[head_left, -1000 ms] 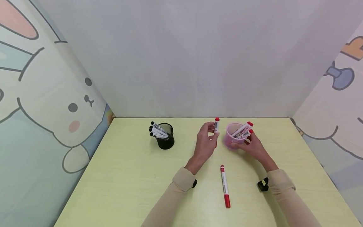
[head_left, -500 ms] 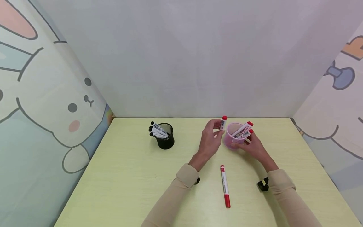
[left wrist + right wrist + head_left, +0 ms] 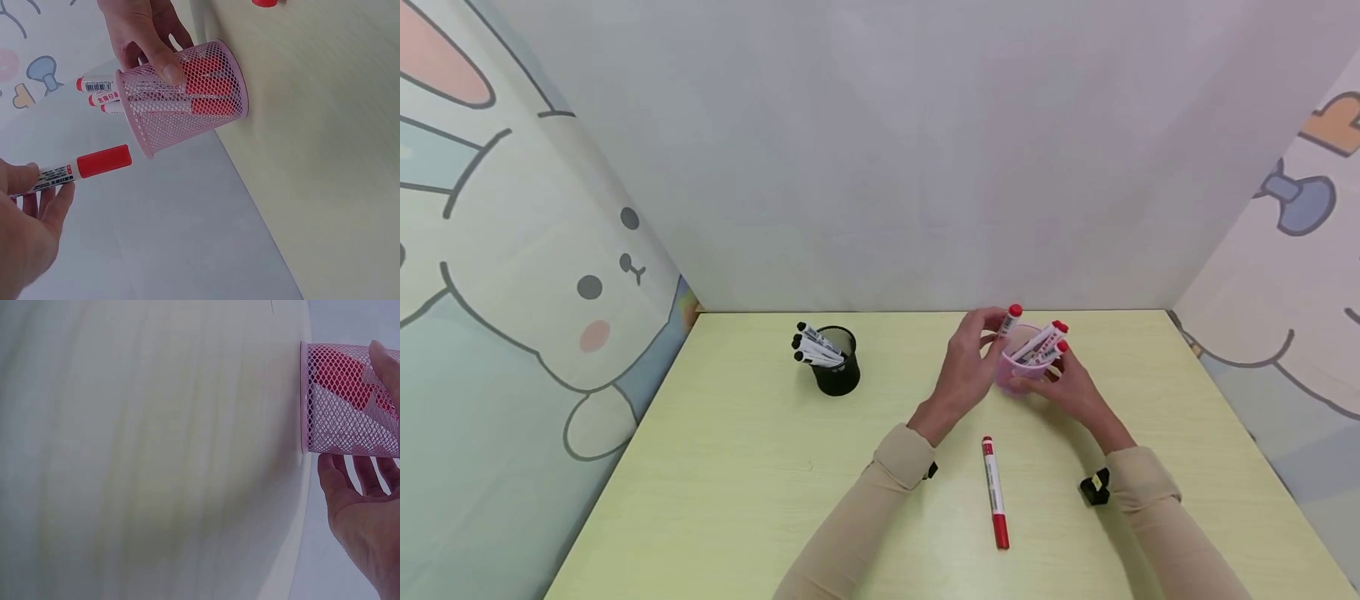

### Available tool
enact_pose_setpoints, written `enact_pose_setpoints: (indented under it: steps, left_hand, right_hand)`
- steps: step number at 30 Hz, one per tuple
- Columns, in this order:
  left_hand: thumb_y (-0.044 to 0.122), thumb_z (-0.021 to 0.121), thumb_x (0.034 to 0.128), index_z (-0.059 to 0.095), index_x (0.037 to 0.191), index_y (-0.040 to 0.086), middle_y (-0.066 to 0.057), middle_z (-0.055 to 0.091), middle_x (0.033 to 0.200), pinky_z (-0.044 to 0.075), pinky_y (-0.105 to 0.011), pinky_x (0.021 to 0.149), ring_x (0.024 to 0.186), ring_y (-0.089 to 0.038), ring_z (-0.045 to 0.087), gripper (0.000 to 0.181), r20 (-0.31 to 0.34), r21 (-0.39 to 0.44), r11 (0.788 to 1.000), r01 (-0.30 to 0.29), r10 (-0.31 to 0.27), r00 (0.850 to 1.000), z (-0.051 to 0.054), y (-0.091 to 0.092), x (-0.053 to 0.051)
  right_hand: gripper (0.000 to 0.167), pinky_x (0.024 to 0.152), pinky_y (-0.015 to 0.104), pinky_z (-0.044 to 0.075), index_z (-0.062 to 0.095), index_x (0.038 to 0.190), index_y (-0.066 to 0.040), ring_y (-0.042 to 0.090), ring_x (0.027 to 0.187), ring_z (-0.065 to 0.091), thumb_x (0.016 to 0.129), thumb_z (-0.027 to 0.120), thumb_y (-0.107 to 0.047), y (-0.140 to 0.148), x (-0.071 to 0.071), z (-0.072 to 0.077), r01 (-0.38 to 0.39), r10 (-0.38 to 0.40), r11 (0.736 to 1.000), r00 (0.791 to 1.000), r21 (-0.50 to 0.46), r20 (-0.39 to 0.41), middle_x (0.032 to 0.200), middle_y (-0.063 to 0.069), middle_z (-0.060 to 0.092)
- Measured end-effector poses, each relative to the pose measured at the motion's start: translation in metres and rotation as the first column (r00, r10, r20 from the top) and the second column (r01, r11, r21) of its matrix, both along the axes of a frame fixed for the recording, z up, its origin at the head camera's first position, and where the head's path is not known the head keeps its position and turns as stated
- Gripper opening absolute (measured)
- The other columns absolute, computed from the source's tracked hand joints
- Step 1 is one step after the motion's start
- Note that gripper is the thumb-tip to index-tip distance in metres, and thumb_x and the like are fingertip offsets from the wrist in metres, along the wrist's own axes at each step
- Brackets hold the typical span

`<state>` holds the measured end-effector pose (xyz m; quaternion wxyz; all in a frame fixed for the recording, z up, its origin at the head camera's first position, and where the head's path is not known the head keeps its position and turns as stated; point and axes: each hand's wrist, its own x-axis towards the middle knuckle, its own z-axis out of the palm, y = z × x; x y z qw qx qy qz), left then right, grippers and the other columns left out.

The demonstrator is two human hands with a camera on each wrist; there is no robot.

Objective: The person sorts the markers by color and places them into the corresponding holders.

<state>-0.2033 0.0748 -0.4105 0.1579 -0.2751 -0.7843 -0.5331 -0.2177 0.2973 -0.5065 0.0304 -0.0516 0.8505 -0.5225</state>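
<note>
My left hand (image 3: 964, 371) pinches a white marker with red ends (image 3: 1011, 318) between thumb and fingers. In the left wrist view the marker's wide red end (image 3: 104, 161) stands a little apart from the rim of a pink mesh pen holder (image 3: 181, 134). Several red-and-white markers (image 3: 1037, 343) lean inside that holder. With its thumb on the mesh and fingers round the far side, my right hand (image 3: 1072, 393) grips the pen holder (image 3: 350, 434), which stands on the table. Another red-and-white marker (image 3: 995, 492) lies on the table nearer me.
To the left stands a black mesh pen holder (image 3: 837, 379) with several black-capped white markers (image 3: 817, 346). The pale yellow table (image 3: 715, 467) ends at a plain light wall (image 3: 880, 167) behind. Cartoon-printed panels (image 3: 535, 275) flank both sides.
My left hand has moved right with the marker, from beside the pink pen holder to its left rim, and the marker has tilted. The right hand has stayed on the holder.
</note>
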Motion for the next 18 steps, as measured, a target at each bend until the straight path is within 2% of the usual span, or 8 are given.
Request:
enact_pose_setpoints:
  steps: [8, 18]
  left_hand:
    - [-0.003, 0.062, 0.0996, 0.053, 0.132, 0.002, -0.010, 0.059, 0.126, 0.047, -0.015, 0.100, 0.117, -0.015, 0.060, 0.034, -0.041, -0.031, 0.998, 0.050, -0.052, 0.998, 0.002, 0.005, -0.003]
    - [0.002, 0.061, 0.1016, 0.052, 0.137, 0.004, -0.009, 0.058, 0.130, 0.045, -0.010, 0.099, 0.118, -0.013, 0.061, 0.037, -0.040, -0.128, 0.989, 0.071, -0.077, 0.996, 0.001, 0.015, -0.008]
  right_hand:
    - [0.096, 0.112, 0.060, 0.040, 0.023, 0.159, -0.009, 0.041, 0.133, 0.044, 0.088, 0.083, -0.034, -0.001, 0.001, 0.002, -0.011, 0.011, 1.000, 1.000, 0.010, -0.005, 0.151, 0.020, 0.042]
    - [0.091, 0.112, 0.060, 0.039, 0.025, 0.157, -0.007, 0.039, 0.130, 0.046, 0.090, 0.082, -0.032, 0.000, 0.000, 0.001, -0.033, 0.034, 0.999, 0.998, 0.024, -0.044, 0.147, 0.019, 0.044]
